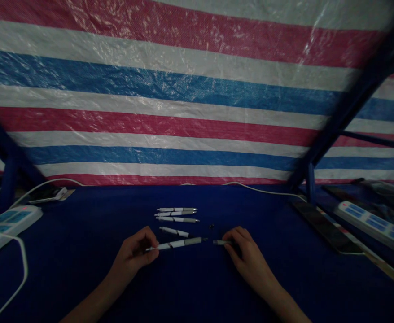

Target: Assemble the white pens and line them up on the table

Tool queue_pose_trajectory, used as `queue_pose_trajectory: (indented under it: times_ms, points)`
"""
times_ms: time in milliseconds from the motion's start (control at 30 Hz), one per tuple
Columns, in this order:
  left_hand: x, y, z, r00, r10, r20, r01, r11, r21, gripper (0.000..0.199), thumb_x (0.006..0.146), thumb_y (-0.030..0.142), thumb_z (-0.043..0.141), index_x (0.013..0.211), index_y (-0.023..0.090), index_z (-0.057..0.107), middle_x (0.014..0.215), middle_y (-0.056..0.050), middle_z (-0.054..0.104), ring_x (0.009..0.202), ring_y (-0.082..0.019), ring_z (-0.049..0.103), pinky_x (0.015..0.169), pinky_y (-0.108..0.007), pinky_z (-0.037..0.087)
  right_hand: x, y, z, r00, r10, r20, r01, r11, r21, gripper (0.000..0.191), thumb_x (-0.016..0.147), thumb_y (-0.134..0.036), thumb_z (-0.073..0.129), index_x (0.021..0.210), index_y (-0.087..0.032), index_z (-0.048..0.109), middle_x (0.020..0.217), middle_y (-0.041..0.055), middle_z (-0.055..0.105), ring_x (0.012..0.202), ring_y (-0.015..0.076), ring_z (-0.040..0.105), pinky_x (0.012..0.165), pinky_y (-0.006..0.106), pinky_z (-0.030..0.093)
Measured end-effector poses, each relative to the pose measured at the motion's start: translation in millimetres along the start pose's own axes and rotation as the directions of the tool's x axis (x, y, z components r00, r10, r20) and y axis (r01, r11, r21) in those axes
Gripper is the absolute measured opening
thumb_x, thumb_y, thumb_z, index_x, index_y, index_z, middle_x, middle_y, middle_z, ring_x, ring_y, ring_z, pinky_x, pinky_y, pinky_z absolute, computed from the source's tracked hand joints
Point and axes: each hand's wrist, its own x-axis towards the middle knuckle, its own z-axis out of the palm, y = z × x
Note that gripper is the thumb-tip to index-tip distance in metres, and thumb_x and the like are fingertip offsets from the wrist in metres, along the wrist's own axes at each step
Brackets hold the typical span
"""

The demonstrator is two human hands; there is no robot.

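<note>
My left hand pinches the rear end of a white and grey pen, whose dark tip points right. Across a small gap, my right hand closes its fingers on a short grey pen grip. Just behind the held pen lies a white pen barrel with no grey front section showing. Small dark bits, too tiny to name, rest on the table behind the gap between my hands. Farther back, several white and grey pens lie side by side, tips to the right.
A blue table spans the view. Power strips stand at left and right, with white cables. A dark phone-like slab lies at right. Blue frame posts and a striped plastic sheet rise behind.
</note>
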Motion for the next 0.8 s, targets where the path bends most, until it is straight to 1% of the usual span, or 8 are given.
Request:
queue_pose_trajectory:
  times_ms: [167, 300, 367, 500, 567, 633, 700, 800]
  points:
    - [1.5, -2.6, 0.3, 1.000, 0.031, -0.004, -0.031, 0.999, -0.025, 0.018, 0.075, 0.031, 0.072, 0.071, 0.018, 0.060, 0.064, 0.004, 0.051, 0.056, -0.011, 0.042, 0.051, -0.020, 0.030, 19.0, 4.8, -4.6, 0.997, -0.064, 0.040, 0.064, 0.998, -0.014, 0.016, 0.086, -0.006, 0.055, 0.096, -0.014, 0.065, 0.098, 0.0101, 0.063, 0.094, 0.0245, 0.059, 0.086, 0.038, 0.047]
    - [2.1, -3.1, 0.6, 0.999, 0.045, 0.013, -0.045, 0.999, -0.014, 0.017, 0.077, 0.030, 0.072, 0.073, 0.019, 0.060, 0.064, 0.005, 0.050, 0.055, -0.010, 0.041, 0.051, -0.020, 0.029, 44.6, 6.5, -5.7, 0.987, -0.138, 0.086, 0.138, 0.990, 0.002, 0.029, 0.085, -0.003, 0.054, 0.109, -0.015, 0.066, 0.097, 0.0089, 0.066, 0.093, 0.0230, 0.060, 0.085, 0.035, 0.047]
    - [1.5, -2.9, 0.4, 0.998, 0.056, 0.011, -0.056, 0.998, -0.011, 0.016, 0.077, 0.029, 0.071, 0.073, 0.019, 0.060, 0.065, 0.005, 0.051, 0.056, -0.010, 0.042, 0.051, -0.020, 0.030, 55.7, 6.8, -3.1, 0.977, -0.176, 0.119, 0.175, 0.984, 0.019, 0.031, 0.082, -0.001, 0.057, 0.105, -0.018, 0.069, 0.094, 0.0068, 0.067, 0.090, 0.0218, 0.061, 0.081, 0.032, 0.048]
    - [0.3, -3.6, -0.4, 0.997, 0.075, -0.001, -0.075, 0.997, 0.005, 0.015, 0.077, 0.028, 0.071, 0.072, 0.019, 0.060, 0.068, 0.003, 0.053, 0.059, -0.012, 0.044, 0.053, -0.021, 0.032, 68.8, 7.6, -0.9, 0.971, -0.205, 0.119, 0.200, 0.978, 0.056, 0.022, 0.079, -0.001, 0.060, 0.083, -0.018, 0.073, 0.081, 0.0040, 0.067, 0.080, 0.0199, 0.063, 0.074, 0.029, 0.048]
    - [0.4, -3.5, -0.5, 0.998, 0.070, -0.001, -0.070, 0.997, 0.017, 0.015, 0.077, 0.028, 0.071, 0.072, 0.019, 0.060, 0.069, 0.003, 0.053, 0.059, -0.012, 0.045, 0.053, -0.021, 0.033, 69.5, 7.3, -4.4, 0.979, -0.188, 0.079, 0.182, 0.980, 0.078, 0.019, 0.078, -0.002, 0.061, 0.079, -0.018, 0.072, 0.078, 0.0037, 0.067, 0.077, 0.0199, 0.063, 0.072, 0.029, 0.048]
    - [0.7, -1.9, 0.1, 0.998, 0.070, 0.004, -0.070, 0.997, 0.014, 0.014, 0.076, 0.028, 0.071, 0.072, 0.019, 0.060, 0.069, 0.003, 0.053, 0.059, -0.012, 0.045, 0.053, -0.021, 0.033, 64.4, 5.3, -9.3, 0.988, -0.151, 0.023, 0.147, 0.983, 0.112, 0.014, 0.080, -0.007, 0.061, 0.083, -0.017, 0.071, 0.078, 0.0041, 0.069, 0.075, 0.0197, 0.064, 0.070, 0.030, 0.048]
    - [1.0, 1.3, 1.3, 0.998, 0.067, 0.009, -0.067, 0.998, 0.009, 0.015, 0.076, 0.028, 0.071, 0.072, 0.019, 0.061, 0.068, 0.003, 0.052, 0.058, -0.012, 0.045, 0.052, -0.021, 0.033, 52.9, 0.6, -12.6, 0.994, -0.106, -0.023, 0.108, 0.982, 0.157, 0.011, 0.086, -0.016, 0.059, 0.089, -0.017, 0.069, 0.080, 0.0048, 0.070, 0.072, 0.0190, 0.065, 0.067, 0.029, 0.050]
    - [1.1, 7.4, 3.6, 0.999, 0.051, 0.011, -0.051, 0.999, 0.019, 0.015, 0.074, 0.028, 0.071, 0.070, 0.018, 0.062, 0.067, 0.003, 0.051, 0.058, -0.012, 0.045, 0.053, -0.021, 0.033, 28.1, -10.4, -9.9, 0.998, -0.058, -0.037, 0.066, 0.958, 0.279, 0.014, 0.089, -0.025, 0.056, 0.091, -0.017, 0.067, 0.081, 0.0047, 0.072, 0.073, 0.0180, 0.069, 0.067, 0.027, 0.053]
